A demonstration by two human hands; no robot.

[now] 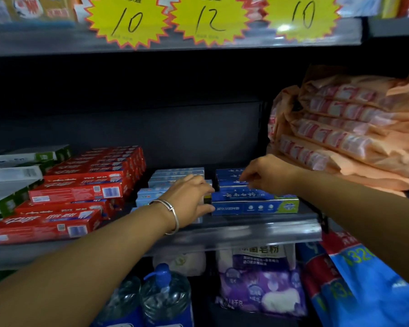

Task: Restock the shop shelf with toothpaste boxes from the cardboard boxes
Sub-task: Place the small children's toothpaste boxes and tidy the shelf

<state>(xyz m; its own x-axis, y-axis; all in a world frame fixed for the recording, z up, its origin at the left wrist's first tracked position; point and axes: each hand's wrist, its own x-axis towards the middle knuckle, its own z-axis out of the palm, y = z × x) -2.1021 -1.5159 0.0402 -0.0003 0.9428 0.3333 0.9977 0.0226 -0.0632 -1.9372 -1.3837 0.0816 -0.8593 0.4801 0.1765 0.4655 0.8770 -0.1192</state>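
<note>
Mid-frame, the left hand [189, 197] grips the dark blue box's [253, 204] end to square it on the shelf [246, 230] — the right hand [267, 178], fingers curled, pinches a rear blue box [229, 175].

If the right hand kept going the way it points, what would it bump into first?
Probably the dark blue toothpaste boxes stacked at the back: the right hand reaches leftward over them, fingertips about touching already. Depth is hard to judge.

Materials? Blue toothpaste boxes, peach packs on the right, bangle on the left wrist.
Blue toothpaste boxes: likely glossy printed card, with sharp edges and sheen.
Peach packs: soft plastic film, crinkled and slumped.
Bangle: looks like polished silver-toned metal, with bright highlights.
</note>
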